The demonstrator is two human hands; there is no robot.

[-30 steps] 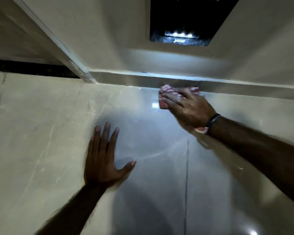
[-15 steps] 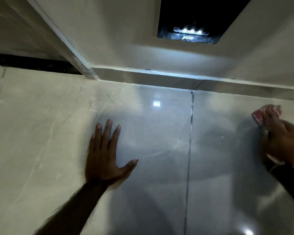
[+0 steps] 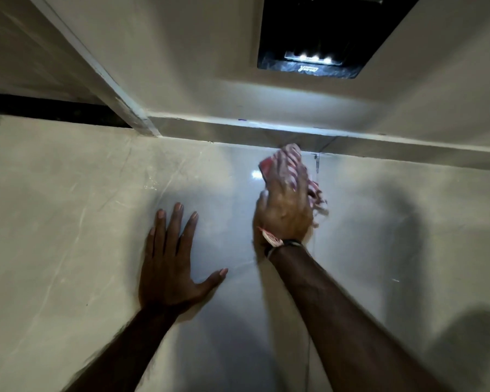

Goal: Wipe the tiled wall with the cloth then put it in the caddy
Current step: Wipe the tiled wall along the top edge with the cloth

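Note:
The glossy beige tiled wall (image 3: 68,222) fills most of the view, up to a ledge at its top edge. My right hand (image 3: 285,210) presses a red-and-white striped cloth (image 3: 287,159) flat against the tile just below that ledge, near a vertical grout line. The cloth sticks out past my fingertips and to the right of my hand, blurred by motion. My left hand (image 3: 171,267) lies flat on the wall with fingers spread, lower and to the left of the cloth, holding nothing. No caddy is in view.
A pale ledge (image 3: 379,145) runs along the top of the tiles. Above it, a dark recess holds a small lit lamp (image 3: 313,58). A white beam (image 3: 102,77) slants down to the ledge at upper left. A dark gap (image 3: 40,108) sits at left.
My right hand swept the cloth from the top centre out to the far right, then back to the top centre by the grout line. My left hand stayed flat on the wall.

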